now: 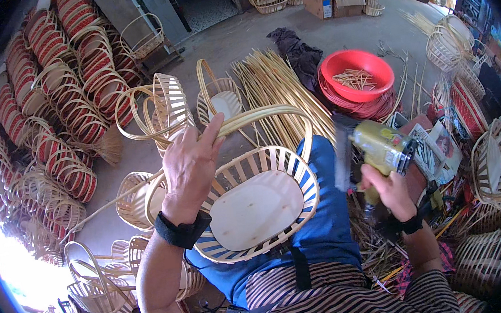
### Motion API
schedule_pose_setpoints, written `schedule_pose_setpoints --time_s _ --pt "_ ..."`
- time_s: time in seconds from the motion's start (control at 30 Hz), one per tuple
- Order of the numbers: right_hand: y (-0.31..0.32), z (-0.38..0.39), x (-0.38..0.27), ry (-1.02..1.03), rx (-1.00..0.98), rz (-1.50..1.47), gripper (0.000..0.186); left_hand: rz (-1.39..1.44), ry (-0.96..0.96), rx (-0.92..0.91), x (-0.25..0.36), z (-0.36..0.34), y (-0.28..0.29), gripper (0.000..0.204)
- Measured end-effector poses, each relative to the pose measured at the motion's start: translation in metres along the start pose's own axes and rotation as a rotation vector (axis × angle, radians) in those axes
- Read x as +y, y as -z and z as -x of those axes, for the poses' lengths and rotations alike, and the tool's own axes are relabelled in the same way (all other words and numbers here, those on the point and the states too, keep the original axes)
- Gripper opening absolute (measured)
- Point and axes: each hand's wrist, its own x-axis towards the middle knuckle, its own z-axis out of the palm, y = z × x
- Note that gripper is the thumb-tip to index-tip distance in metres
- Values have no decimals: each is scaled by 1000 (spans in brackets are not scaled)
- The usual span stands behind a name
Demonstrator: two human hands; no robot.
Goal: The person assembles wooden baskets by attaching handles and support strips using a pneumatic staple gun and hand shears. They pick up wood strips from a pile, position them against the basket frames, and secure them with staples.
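Note:
An oval slatted wooden basket (311,199) with a pale flat bottom board (257,209) rests on my lap, its opening facing up. Its arched handle (270,112) is made of several strips laid together. My left hand (191,161) is closed around the handle's left part, index finger along it. To the right of the basket, my right hand (389,189) grips an olive-yellow nail gun (382,145) by its handle. The gun's dark front end is slightly blurred and apart from the basket.
Handled baskets (169,101) stand left and ahead; red-banded ones (87,57) are stacked at far left. Long split strips (280,86) lie ahead, beside a red basin (356,68) holding short sticks. Scraps (368,229) and more baskets (495,158) crowd the right. Cardboard boxes (332,3) sit at the back.

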Motion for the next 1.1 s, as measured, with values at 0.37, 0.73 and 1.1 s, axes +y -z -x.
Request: schedule_pose_setpoints --time_s 0.37,0.73,1.1 --pt "-72 -11 -31 13 -99 -258 21 -53 -7 10 3 -1 0 32" --pt "-74 -13 -37 60 -92 -272 24 31 40 -22 7 -4 8 30" --pt "-67 -20 -47 89 -80 -175 22 1 22 1 7 -4 3 27"
